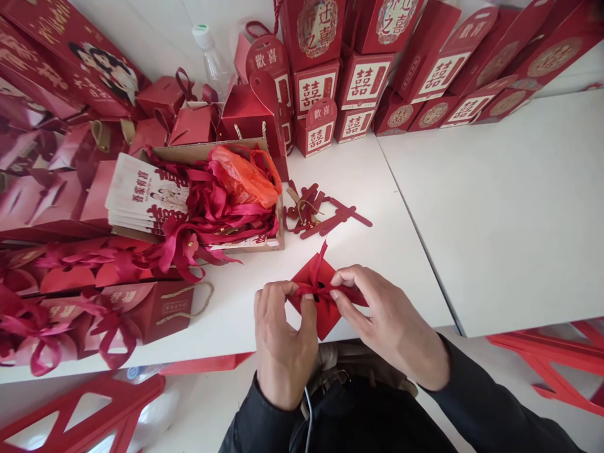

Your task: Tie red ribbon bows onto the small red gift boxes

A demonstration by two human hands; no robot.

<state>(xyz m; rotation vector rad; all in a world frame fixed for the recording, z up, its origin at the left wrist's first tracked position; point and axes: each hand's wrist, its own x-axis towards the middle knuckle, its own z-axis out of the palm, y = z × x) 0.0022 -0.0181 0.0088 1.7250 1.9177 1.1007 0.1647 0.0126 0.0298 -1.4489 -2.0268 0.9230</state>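
Observation:
A small red paper gift box (321, 308) sits at the near edge of the white table (387, 251), with a red ribbon (317, 277) across its top. My left hand (282, 340) pinches the ribbon on the box's left side, fingers closed. My right hand (387, 318) pinches the ribbon from the right, its fingers pressed together over the box. Both hands touch the box. Dark sleeves cover my forearms.
An open cardboard box (198, 152) holds red ribbons, printed cards and an orange plastic bag (243, 179). Loose red card strips (325, 214) lie behind my hands. Finished red gift boxes (363, 78) line the back and left. A second white table (509, 207) adjoins on the right.

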